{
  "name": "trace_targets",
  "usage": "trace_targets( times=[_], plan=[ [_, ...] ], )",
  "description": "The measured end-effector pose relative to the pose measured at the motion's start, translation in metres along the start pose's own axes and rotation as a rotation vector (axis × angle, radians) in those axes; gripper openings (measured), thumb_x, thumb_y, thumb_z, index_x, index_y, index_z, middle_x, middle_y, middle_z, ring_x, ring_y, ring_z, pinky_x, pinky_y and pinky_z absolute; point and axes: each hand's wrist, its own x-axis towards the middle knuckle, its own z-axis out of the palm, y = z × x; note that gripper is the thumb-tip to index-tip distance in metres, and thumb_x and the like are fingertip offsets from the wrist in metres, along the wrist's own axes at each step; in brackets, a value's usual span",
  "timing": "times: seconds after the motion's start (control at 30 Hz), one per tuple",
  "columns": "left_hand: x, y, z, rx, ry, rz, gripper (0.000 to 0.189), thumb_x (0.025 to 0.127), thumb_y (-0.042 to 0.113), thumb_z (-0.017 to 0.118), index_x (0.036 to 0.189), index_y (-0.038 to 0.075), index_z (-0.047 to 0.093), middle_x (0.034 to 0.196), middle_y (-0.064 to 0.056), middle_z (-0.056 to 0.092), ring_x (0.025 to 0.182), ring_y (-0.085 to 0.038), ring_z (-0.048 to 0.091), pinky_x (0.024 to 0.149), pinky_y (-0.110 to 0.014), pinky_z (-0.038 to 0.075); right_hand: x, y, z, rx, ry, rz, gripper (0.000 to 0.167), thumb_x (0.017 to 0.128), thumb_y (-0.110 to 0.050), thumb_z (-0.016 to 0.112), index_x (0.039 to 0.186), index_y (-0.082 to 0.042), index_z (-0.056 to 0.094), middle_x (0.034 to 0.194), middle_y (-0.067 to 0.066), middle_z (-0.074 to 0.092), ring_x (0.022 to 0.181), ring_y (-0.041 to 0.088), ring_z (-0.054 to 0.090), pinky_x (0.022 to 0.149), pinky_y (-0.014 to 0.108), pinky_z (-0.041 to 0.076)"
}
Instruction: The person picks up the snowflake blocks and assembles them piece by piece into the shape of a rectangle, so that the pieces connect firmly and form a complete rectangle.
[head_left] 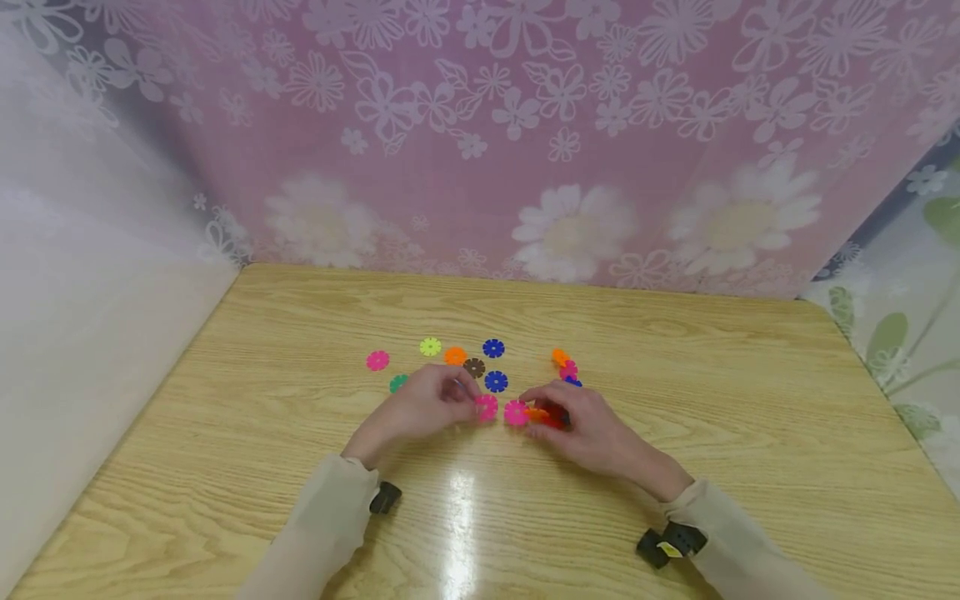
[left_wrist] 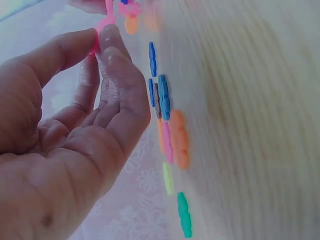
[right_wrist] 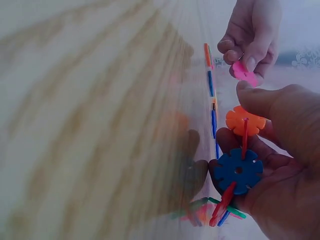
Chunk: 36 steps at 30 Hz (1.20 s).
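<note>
One pink disc (head_left: 489, 407) is pinched by its edge in my left hand (head_left: 429, 403) (keeping its slots free, I judge), while at its three o'clock my right hand (head_left: 588, 423) grips a disc chain (right_wrist: 250, 172), loose discs (head_left: 454, 355) lying at eleven.

Within the right hand (head_left: 581, 421), linked discs (head_left: 553, 417) are partly masked; beyond it, a blue disc (head_left: 573, 381) is partly hidden; to its left, a green disc (head_left: 398, 383) is overlapped by the left hand (head_left: 427, 402).

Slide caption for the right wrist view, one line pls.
Right hand holds a chain of interlocked notched discs; opposite, the left hand pinches a pink disc.
</note>
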Motion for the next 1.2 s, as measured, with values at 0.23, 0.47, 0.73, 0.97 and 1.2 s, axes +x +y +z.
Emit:
trace_targets(
  times=[0.23,0.47,0.73,0.97,1.2],
  plan=[
    [-0.0017,-0.0006,0.002,-0.031,0.001,0.038,0.007,0.093,0.013,0.074,0.098,0.015,0.07,0.097,0.0,0.072,0.086,-0.016,0.067,0.073,-0.032,0.056,0.0004,0.0002,0.0008,-0.014,0.021,0.035,0.028,0.088,-0.016,0.082,0.114,-0.012,0.075,0.101,-0.002,0.073,0.09,0.011,0.067,0.079,0.026,0.057],
    [-0.0017,0.0005,0.0047,-0.004,0.025,0.116,0.006,0.092,0.014,0.077,0.096,0.015,0.072,0.098,0.002,0.073,0.09,-0.011,0.069,0.084,-0.029,0.057,0.0003,-0.0004,0.001,-0.01,0.035,0.044,0.027,0.087,-0.013,0.082,0.112,-0.013,0.075,0.099,-0.003,0.072,0.085,0.007,0.062,0.076,0.024,0.054],
    [0.0,0.0011,0.0063,-0.007,0.055,0.12,0.006,0.092,0.017,0.078,0.095,0.014,0.074,0.096,0.002,0.072,0.091,-0.011,0.069,0.09,-0.032,0.058,0.0009,-0.0017,0.0016,0.008,0.05,0.064,0.027,0.086,-0.014,0.084,0.111,-0.012,0.075,0.1,-0.002,0.074,0.084,0.007,0.063,0.075,0.022,0.055],
    [0.0013,0.0006,0.0067,-0.004,0.072,0.126,0.004,0.091,0.016,0.078,0.093,0.016,0.075,0.095,0.001,0.073,0.088,-0.012,0.07,0.083,-0.03,0.057,0.0011,-0.0026,0.0024,0.018,0.055,0.081,0.027,0.085,-0.015,0.084,0.11,-0.012,0.075,0.097,-0.003,0.073,0.08,0.005,0.059,0.071,0.022,0.053],
    [0.0018,0.0022,0.009,-0.021,0.069,0.106,0.007,0.09,0.016,0.08,0.092,0.021,0.076,0.096,0.005,0.073,0.09,-0.011,0.072,0.083,-0.03,0.058,0.001,-0.0041,0.0028,0.038,0.053,0.086,0.025,0.086,-0.016,0.084,0.109,-0.012,0.075,0.097,-0.003,0.073,0.08,0.005,0.059,0.072,0.022,0.053]
  ],
)
